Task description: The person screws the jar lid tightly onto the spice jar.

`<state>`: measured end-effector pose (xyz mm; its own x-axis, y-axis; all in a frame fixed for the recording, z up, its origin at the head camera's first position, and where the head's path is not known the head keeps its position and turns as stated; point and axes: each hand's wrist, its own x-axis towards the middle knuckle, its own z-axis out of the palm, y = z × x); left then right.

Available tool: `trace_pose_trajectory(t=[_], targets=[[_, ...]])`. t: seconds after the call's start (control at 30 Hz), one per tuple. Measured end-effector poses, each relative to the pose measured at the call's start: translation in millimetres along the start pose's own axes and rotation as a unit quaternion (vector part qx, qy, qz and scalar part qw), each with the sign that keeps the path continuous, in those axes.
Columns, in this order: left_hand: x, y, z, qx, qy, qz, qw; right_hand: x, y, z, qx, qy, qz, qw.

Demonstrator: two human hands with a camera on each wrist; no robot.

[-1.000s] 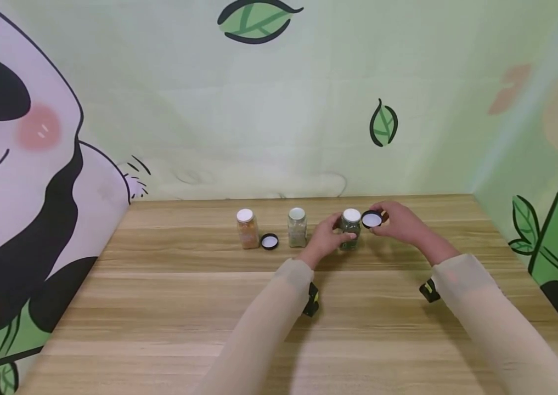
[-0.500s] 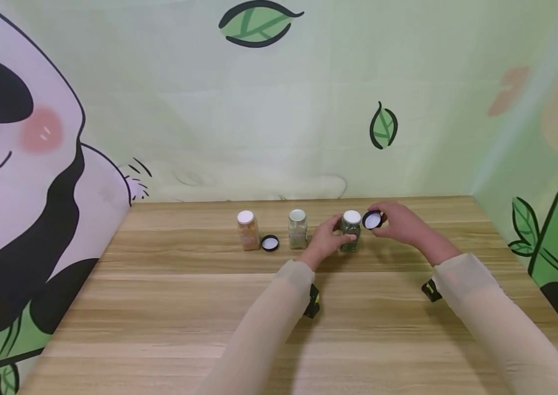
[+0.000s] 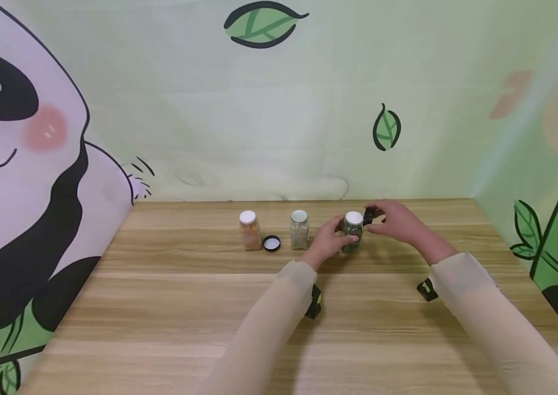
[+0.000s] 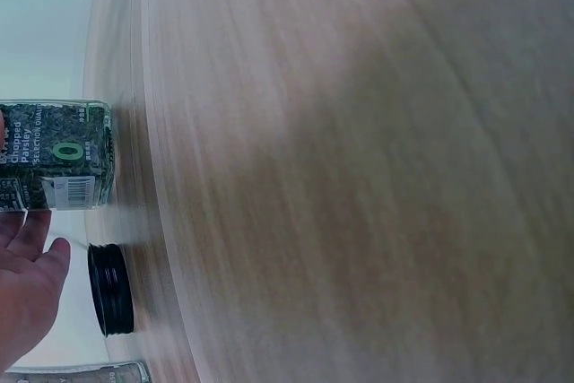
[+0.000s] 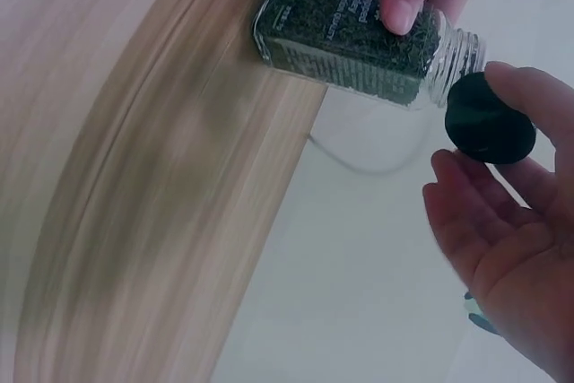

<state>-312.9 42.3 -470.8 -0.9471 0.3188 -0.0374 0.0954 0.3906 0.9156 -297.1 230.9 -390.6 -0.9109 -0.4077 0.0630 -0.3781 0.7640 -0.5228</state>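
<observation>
Three jars (image 3: 299, 233) line up near the tabletop's (image 3: 175, 318) back edge; a left hand (image 3: 327, 241) grips the rightmost, a green-flaked jar (image 5: 350, 38), a right hand (image 3: 394, 221) pinching one black lid (image 5: 489, 121) near its mouth.

Square glass jar (image 5: 345, 38) of chopped green parsley, uncapped, upright on the surface (image 3: 160, 307); its round black lid (image 5: 489, 123), tilted, is held just beside the threaded mouth (image 5: 459, 65).

Soft shadows streak the evenly bright table (image 3: 170, 302) in the head view, while both wrist views (its edge bowed) look dimmer.
</observation>
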Motion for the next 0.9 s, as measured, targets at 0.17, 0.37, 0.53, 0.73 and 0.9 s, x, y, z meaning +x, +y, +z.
trace_pose_trajectory(t=[0.17, 0.37, 0.53, 0.73, 0.9], targets=[[1.6, 1.3, -0.2, 0.002, -0.002, 0.002, 1.0, 3.2, -2.5, 3.5, 0.051, 0.009, 0.014, 0.9986], [0.3, 2.5, -0.3, 0.009, -0.004, 0.012, 0.9999, 6.6, -6.3, 7.2, 0.061, 0.021, 0.021, 0.9977], [2.3, 1.1, -0.4, 0.009, -0.005, 0.02, 0.9998, 11.3, -9.4, 6.6, 0.01, 0.024, -0.007, 0.9996], [3.1, -1.8, -1.4, 0.008, -0.007, 0.026, 0.9996, 13.3, -11.7, 8.8, -0.001, 0.026, -0.018, 0.9995], [2.1, -4.2, -2.3, 0.003, -0.01, 0.027, 0.9996, 12.6, -10.6, 13.0, 0.005, 0.021, -0.019, 0.9996]])
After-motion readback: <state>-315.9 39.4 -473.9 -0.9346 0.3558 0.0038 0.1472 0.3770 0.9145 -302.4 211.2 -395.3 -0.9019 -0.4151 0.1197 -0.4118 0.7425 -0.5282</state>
